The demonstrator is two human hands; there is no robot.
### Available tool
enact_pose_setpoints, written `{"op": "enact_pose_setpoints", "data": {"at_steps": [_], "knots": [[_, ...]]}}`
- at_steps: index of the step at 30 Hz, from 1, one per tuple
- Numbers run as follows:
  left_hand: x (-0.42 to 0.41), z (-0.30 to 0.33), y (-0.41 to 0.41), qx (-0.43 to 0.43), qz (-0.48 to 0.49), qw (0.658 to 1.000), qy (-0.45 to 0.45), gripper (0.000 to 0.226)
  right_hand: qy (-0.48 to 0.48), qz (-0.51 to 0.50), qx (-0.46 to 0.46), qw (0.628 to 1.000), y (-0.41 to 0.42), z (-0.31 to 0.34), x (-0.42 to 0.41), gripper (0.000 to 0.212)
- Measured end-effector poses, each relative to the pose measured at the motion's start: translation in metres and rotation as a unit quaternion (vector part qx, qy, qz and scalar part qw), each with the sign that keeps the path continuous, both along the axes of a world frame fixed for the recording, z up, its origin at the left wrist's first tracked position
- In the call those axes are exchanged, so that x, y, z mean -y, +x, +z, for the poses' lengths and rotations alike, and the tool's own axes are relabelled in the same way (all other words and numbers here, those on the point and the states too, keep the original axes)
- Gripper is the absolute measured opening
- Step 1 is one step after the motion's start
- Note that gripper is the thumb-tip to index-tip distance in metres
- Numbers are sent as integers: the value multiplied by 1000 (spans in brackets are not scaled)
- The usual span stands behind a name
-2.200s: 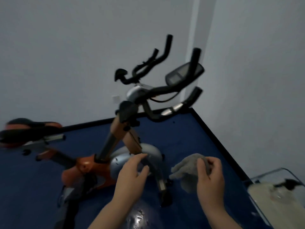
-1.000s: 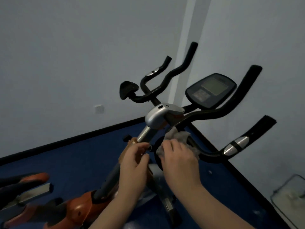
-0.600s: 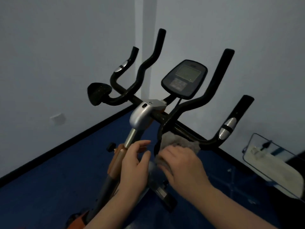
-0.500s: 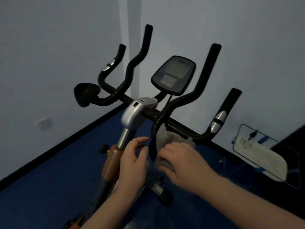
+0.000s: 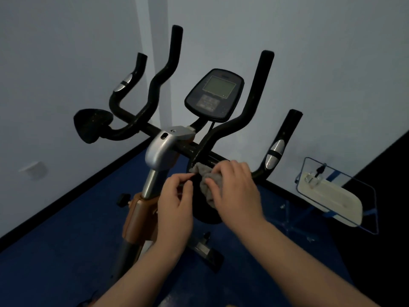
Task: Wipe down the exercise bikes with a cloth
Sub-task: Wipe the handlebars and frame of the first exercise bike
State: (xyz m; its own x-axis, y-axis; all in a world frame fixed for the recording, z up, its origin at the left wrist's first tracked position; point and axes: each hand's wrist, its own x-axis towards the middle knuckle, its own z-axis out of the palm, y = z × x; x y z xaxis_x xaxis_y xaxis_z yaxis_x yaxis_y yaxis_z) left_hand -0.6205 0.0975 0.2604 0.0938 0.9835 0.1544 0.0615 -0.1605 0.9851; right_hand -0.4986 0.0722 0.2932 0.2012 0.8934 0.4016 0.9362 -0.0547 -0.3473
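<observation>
My right hand [image 5: 234, 191] clamps the grey cloth [image 5: 208, 182] on the elbow pad [image 5: 199, 196] below the console [image 5: 214, 94]; left hand [image 5: 174, 200], half-curled, should steady it.

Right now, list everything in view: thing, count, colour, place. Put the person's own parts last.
exercise bike: one, black, silver and orange, centre, in the room's corner
handlebars: four upright black prongs, two with silver patches, spread across the bike's top
console: one, dark with a grey screen, between the inner prongs
elbow pad: one, black, left end of the handlebars
cloth: one, grey, pressed on the right elbow pad below the crossbar
floor: blue, with black skirting
walls: pale grey-white
wall socket: one, white, left wall
wire-framed holder: one, blue frame, white contents, right
left hand: beside the cloth, fingers curled
right hand: gripping the cloth
</observation>
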Motion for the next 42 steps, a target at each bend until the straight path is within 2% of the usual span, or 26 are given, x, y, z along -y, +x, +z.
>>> {"op": "enact_pose_setpoints", "data": {"at_steps": [3,5,7,13,16,17,19,21,24,27,29,32,37,42], "knots": [[2,-5,4,-19,28,999,20,14,-1,-38,-16,999,-13,-10,8,20],[4,-6,5,-27,34,999,16,13,-6,-18,17,1000,-10,-17,30,22],[6,-5,4,-27,40,999,10,13,-20,1,1,1000,-4,-17,39,22],[9,-3,2,-58,58,997,11,10,-57,25,-189,980,8,6,-13,12],[10,2,-1,-94,51,994,20,18,-2,3,-272,962,46,26,-8,14],[10,6,0,-104,52,993,27,19,28,1,-267,963,60,36,-6,14],[3,14,6,-111,66,990,58,16,42,23,-192,980,83,47,-6,13],[-7,19,17,-133,79,983,99,13,-14,80,-116,990,92,40,-5,12],[-24,20,32,-178,81,971,136,12,-55,161,-36,985,98,15,3,34],[-30,9,39,-260,127,941,176,13,-95,156,6,983,99,10,-10,47],[-30,4,40,-279,155,926,202,19,-133,149,9,980,86,12,-35,42],[-32,1,40,-285,167,917,225,20,-164,155,-37,974,64,15,-65,36],[-31,-2,38,-274,163,919,232,20,-174,165,111,964,76,7,-35,32],[-34,-4,40,-265,163,920,237,20,-228,176,43,957,61,11,-82,32]]}}
